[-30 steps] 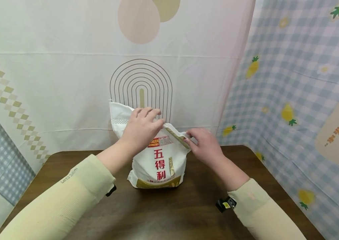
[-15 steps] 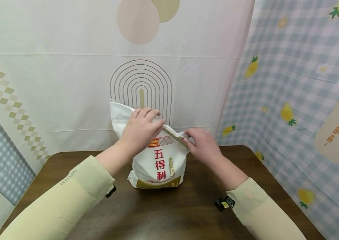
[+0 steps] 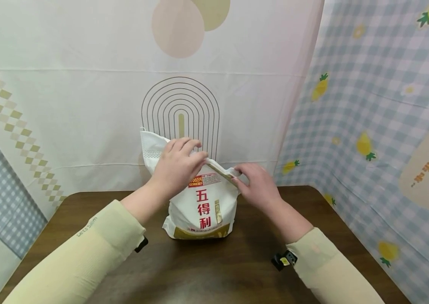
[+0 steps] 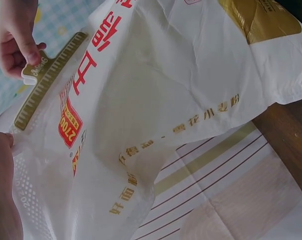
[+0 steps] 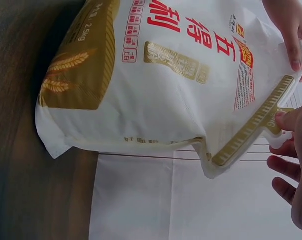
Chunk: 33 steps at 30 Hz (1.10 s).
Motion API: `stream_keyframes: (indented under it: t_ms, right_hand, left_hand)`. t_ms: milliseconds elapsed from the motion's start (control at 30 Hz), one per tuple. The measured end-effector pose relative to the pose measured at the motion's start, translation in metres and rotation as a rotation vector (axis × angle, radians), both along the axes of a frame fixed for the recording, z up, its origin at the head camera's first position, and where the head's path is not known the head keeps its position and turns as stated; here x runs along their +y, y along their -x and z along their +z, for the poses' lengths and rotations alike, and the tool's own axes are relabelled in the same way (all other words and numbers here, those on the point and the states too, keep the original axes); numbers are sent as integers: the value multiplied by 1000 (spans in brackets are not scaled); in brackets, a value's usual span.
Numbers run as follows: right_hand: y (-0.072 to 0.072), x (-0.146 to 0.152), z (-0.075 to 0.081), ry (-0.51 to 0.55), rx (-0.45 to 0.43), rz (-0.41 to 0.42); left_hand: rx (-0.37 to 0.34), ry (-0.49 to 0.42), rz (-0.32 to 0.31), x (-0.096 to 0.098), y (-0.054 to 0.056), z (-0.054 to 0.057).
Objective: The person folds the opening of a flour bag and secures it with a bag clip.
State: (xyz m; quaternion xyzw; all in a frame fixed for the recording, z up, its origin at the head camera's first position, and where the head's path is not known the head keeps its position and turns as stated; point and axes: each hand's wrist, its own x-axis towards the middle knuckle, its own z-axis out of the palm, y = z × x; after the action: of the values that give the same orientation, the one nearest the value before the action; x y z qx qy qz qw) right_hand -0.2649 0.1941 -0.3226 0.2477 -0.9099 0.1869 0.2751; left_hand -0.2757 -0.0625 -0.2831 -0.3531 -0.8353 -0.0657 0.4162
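A white flour bag (image 3: 199, 211) with red lettering and a gold base stands upright on the table. Across its upper right edge lies a gold bag clip (image 5: 253, 122) with ridged marks. My right hand (image 3: 258, 183) pinches the clip's tab between thumb and forefinger, its other fingers loosely bent in the right wrist view. Further left, my left hand (image 3: 178, 164) grips the bag's top edge, thumb on the near side. The bag's upper left corner sticks up beyond that hand. In the head view the left hand hides part of the bag's top.
The brown wooden table (image 3: 199, 270) has rounded far corners. Close behind the bag hangs a white cloth (image 3: 85, 126) with printed arches. A blue checked cloth (image 3: 355, 139) with pineapples hangs at the right. A black wrist device (image 3: 284, 259) sits by the right sleeve.
The clip's gold face looks narrower in the head view than a second ago, as if tilted. Both hands keep their holds, and the bag stays in place.
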Motion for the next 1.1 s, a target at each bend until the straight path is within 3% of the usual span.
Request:
stream_keyframes:
  t_ms: [300,600,1100]
  right_hand:
    - [1,0,-7,32,82,19]
    - [2,-3,-4,24,66,13]
    - [1,-1,-6,14,72,36]
  left_hand:
    - [42,3,7,0,0,-4]
    - [72,-5,-13,-2,3,-6]
    - [172,63,-46,-11,5,-6]
